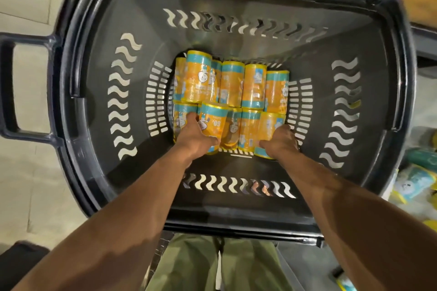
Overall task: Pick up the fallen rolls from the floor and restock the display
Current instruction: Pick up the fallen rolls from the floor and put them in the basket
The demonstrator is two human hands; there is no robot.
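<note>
Head view, looking straight down into a deep, dark plastic basket (106, 35) with wavy slots in its walls and a loop handle (7, 87) at the left. Orange rolls (233, 82) with teal bands lay packed on the basket's bottom in two rows, one far and one near, most of them lying side by side and touching.

Both bare forearms reached down from the near edge into the basket. The left hand (197, 136) grasped a tilted roll (214, 117) in the near row, with the thumb on its right side and the fingers wrapped over its left side. The right hand (282, 142) held the near-right roll (270, 125), the thumb pressed across its near end; the fingers were partly hidden behind the roll, so the grip appeared closed around it rather than plainly so. Both held rolls remained low in the basket, among the others.

Pale floor tiles (28, 172) showed at the left. Olive trousers (189, 264) were visible at the near edge. At the right, outside the basket, lay teal and yellow packages (416, 179), too blurred to identify.
</note>
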